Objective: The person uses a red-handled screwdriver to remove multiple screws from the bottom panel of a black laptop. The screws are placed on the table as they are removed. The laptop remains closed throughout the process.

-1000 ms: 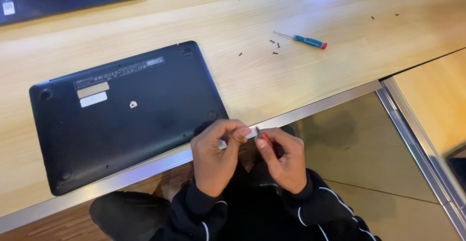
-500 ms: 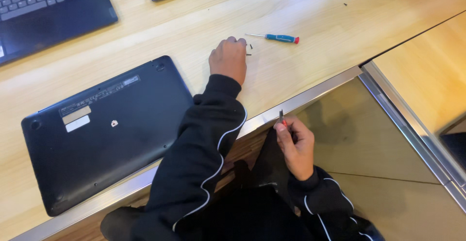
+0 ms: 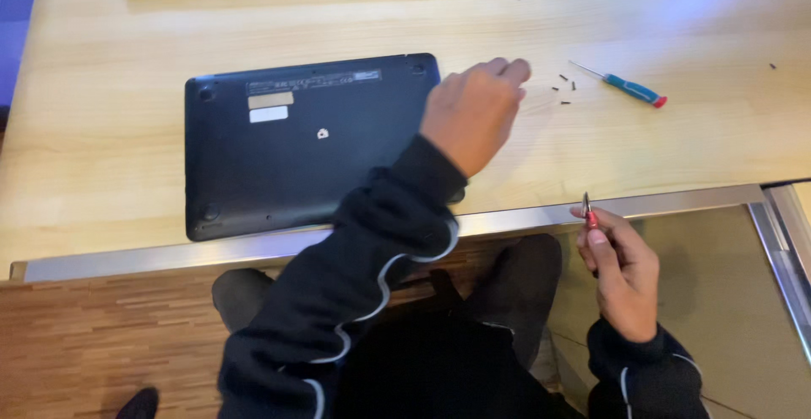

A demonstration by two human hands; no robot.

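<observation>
A small red-handled metal tool (image 3: 587, 210) stands upright in the right hand (image 3: 623, 275) – its grip pinched around the handle, just off the pale wooden bench (image 3: 127, 115) edge. The left hand (image 3: 470, 116) hovers loosely curled, empty, beside tiny black screws (image 3: 563, 89), a teal-handled screwdriver (image 3: 627, 86) and the upturned black laptop (image 3: 296, 144).

Clothing: black long-sleeved jacket | Trim: thin wavy white piping ran along both sleeves | Cuffs: ribbed black | Hands: bare

A repair bench: upturned laptop (image 3: 308, 144), loose screws (image 3: 562, 89) and small screwdriver (image 3: 625, 88) on wooden table (image 3: 101, 115).
</observation>
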